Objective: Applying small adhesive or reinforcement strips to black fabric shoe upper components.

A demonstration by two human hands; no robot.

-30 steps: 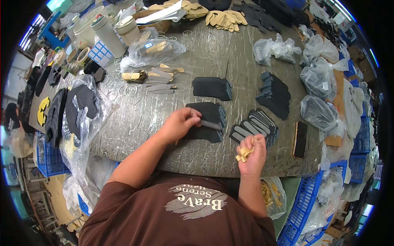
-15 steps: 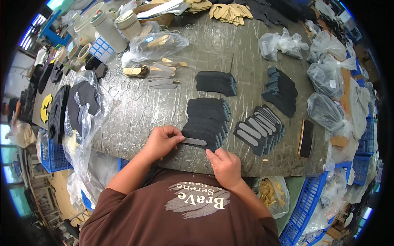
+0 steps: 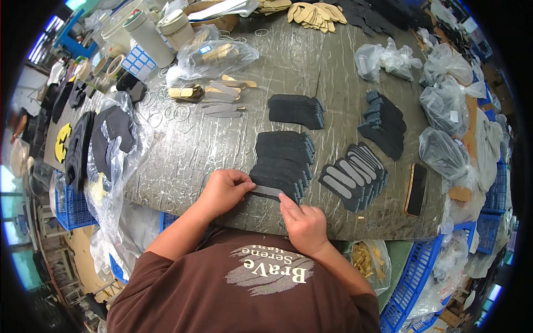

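Note:
A slim grey strip (image 3: 267, 191) with rounded ends lies across the nearest piece of a fanned row of dark fabric pieces (image 3: 284, 150). Its left end is pinched between the thumb and forefinger of my left hand (image 3: 225, 191). At the strip's other end, my right hand (image 3: 305, 226) has its fingertips closed on the tip, the remaining fingers curled in. To the right sits a fanned stack of dark pieces (image 3: 345, 201), several with grey strips (image 3: 351, 172) lying on top. Loose grey strips (image 3: 222, 110) are piled further back on the left.
Two more dark stacks (image 3: 295, 111) (image 3: 383, 127) lie farther back. A phone (image 3: 415, 190) rests at right, near knotted plastic bags (image 3: 444, 152). Rubber bands (image 3: 177, 113), a clear bag (image 3: 219, 60) and a tall container (image 3: 149, 40) occupy the back left. Blue crates (image 3: 411, 277) stand below the table edge.
My right hand has moved in slightly and its fingertips now meet the strip's right end. The strip sits a little more squarely on the nearest dark piece. My left hand keeps its pinch.

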